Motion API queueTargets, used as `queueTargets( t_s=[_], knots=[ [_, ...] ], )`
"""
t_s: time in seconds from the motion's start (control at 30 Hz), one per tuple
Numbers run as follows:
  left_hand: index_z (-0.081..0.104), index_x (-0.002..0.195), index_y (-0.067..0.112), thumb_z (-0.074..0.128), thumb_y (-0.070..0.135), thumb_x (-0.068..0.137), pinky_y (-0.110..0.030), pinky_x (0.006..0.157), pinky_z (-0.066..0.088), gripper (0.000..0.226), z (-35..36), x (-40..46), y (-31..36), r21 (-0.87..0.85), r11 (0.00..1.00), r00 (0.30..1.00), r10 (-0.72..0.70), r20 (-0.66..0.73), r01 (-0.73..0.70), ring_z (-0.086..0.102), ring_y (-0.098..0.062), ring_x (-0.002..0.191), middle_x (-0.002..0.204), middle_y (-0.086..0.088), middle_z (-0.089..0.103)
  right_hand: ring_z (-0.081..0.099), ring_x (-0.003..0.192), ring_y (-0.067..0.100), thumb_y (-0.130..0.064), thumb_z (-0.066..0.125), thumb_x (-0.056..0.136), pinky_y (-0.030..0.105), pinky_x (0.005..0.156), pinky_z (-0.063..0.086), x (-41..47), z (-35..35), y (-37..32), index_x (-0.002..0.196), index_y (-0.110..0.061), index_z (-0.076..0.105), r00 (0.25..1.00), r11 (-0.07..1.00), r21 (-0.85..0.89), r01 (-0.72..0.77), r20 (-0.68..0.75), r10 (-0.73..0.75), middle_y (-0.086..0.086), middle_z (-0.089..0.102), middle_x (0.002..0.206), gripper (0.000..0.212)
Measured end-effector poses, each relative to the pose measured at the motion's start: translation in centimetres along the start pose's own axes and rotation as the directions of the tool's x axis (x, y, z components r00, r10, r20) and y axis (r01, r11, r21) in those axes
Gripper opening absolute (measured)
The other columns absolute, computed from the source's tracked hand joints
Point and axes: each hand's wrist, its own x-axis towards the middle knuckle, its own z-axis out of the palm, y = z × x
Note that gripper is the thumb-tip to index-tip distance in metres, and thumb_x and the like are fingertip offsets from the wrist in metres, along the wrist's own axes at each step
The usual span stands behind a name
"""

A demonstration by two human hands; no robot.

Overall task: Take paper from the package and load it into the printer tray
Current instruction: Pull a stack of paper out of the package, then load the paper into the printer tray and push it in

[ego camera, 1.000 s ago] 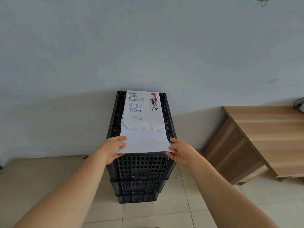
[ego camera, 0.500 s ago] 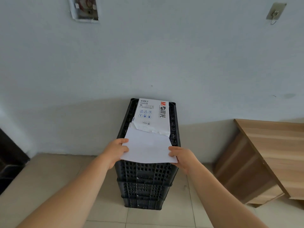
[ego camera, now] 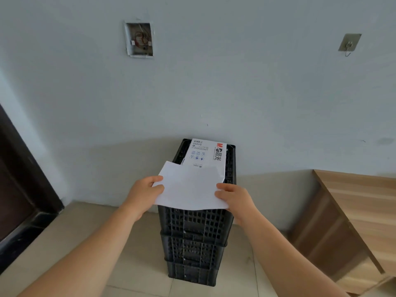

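A white paper package (ego camera: 205,153) with red and black print lies on top of a stack of black plastic crates (ego camera: 196,230) against the wall. A thin batch of white paper sheets (ego camera: 189,187) is lifted clear of the package's torn near end, tilted slightly left. My left hand (ego camera: 143,195) pinches the sheets' left edge and my right hand (ego camera: 234,200) grips their right edge. No printer is in view.
A wooden desk (ego camera: 362,211) stands at the right. A dark door frame (ego camera: 19,189) is at the left. On the wall are an open electrical box (ego camera: 139,39) and a metal hook (ego camera: 349,45). The floor is beige tile.
The sheets have come out of the package and risen, now free of it and turned a little left. Both hands lifted with them, and the view tilted upward.
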Motion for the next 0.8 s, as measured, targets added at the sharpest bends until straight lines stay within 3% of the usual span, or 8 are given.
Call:
queueTargets(
  t_s=[0.27,0.37,0.43,0.53,0.6,0.67,0.73,0.8],
  knots=[
    [0.054,0.132,0.020,0.053,0.000,0.087,-0.013,0.069,0.043,0.049,-0.6,-1.3,2.8,0.003,0.987,0.987,0.158,-0.034,-0.158,0.060,-0.014,0.096,0.113,0.003,0.061,0.052,0.066,0.022,-0.014,0.054,0.096,0.032,0.059,0.050,-2.5,-0.5,-2.1,0.132,-0.031,0.056,0.965,0.951,-0.190,0.243,-0.055,-0.258,0.006,0.061,0.117,0.040],
    [0.051,0.133,0.026,0.048,0.002,0.089,-0.004,0.051,0.041,0.051,0.1,-0.4,4.1,0.035,0.974,0.974,0.225,-0.040,-0.224,0.050,-0.001,0.068,0.095,0.017,0.057,0.044,0.052,0.024,-0.018,0.055,0.096,0.030,0.050,0.046,-2.5,-0.9,-3.2,0.133,-0.031,0.056,0.940,0.929,-0.238,0.282,-0.125,-0.317,0.004,0.063,0.109,0.039],
    [0.048,0.135,0.026,0.042,0.000,0.090,0.002,0.045,0.036,0.052,0.7,-0.1,5.0,0.027,0.968,0.967,0.252,-0.043,-0.251,0.045,0.007,0.057,0.104,0.018,0.055,0.058,0.067,0.033,-0.023,0.059,0.094,0.035,0.063,0.057,-2.6,-1.0,-3.8,0.133,-0.032,0.056,0.926,0.927,-0.230,0.297,-0.167,-0.338,0.002,0.062,0.120,0.040],
    [0.046,0.138,0.024,0.041,0.001,0.091,0.006,0.053,0.034,0.052,1.6,0.6,5.7,0.028,0.954,0.954,0.299,-0.023,-0.298,0.046,0.024,0.068,0.142,0.005,0.044,0.059,0.086,0.020,-0.021,0.059,0.095,0.033,0.071,0.058,-2.9,-1.1,-4.4,0.135,-0.031,0.054,0.908,0.919,-0.257,0.300,-0.217,-0.358,0.001,0.059,0.123,0.042],
    [0.047,0.137,0.023,0.041,0.001,0.092,0.005,0.052,0.035,0.052,2.0,1.1,5.8,-0.005,0.953,0.953,0.303,-0.010,-0.303,0.046,0.026,0.064,0.146,0.000,0.042,0.058,0.075,0.017,-0.019,0.056,0.095,0.022,0.057,0.052,-2.9,-1.4,-4.4,0.135,-0.031,0.053,0.901,0.911,-0.291,0.291,-0.237,-0.363,0.002,0.059,0.117,0.041],
    [0.048,0.137,0.024,0.043,0.001,0.092,0.003,0.053,0.037,0.051,2.4,1.5,5.6,-0.022,0.955,0.955,0.296,0.005,-0.296,0.047,0.031,0.070,0.146,-0.001,0.043,0.062,0.088,0.018,-0.017,0.055,0.095,0.028,0.074,0.054,-2.9,-1.8,-4.2,0.134,-0.029,0.054,0.892,0.912,-0.297,0.281,-0.269,-0.363,0.002,0.060,0.120,0.041],
    [0.048,0.135,0.028,0.045,0.004,0.092,-0.001,0.064,0.040,0.050,3.0,1.8,5.3,-0.015,0.954,0.953,0.301,0.037,-0.300,0.052,0.017,0.103,0.144,-0.001,0.044,0.059,0.106,0.020,-0.014,0.054,0.095,0.034,0.093,0.050,-3.0,-2.0,-4.0,0.133,-0.027,0.055,0.880,0.917,-0.288,0.275,-0.310,-0.361,-0.001,0.059,0.121,0.040],
    [0.048,0.136,0.030,0.047,0.007,0.092,-0.004,0.068,0.041,0.050,3.7,2.1,5.1,-0.037,0.953,0.950,0.303,0.072,-0.301,0.054,0.007,0.105,0.142,0.004,0.044,0.055,0.112,0.015,-0.011,0.052,0.096,0.024,0.093,0.047,-3.2,-2.2,-3.9,0.133,-0.026,0.055,0.864,0.916,-0.284,0.283,-0.341,-0.372,-0.006,0.055,0.123,0.040]
  ],
)
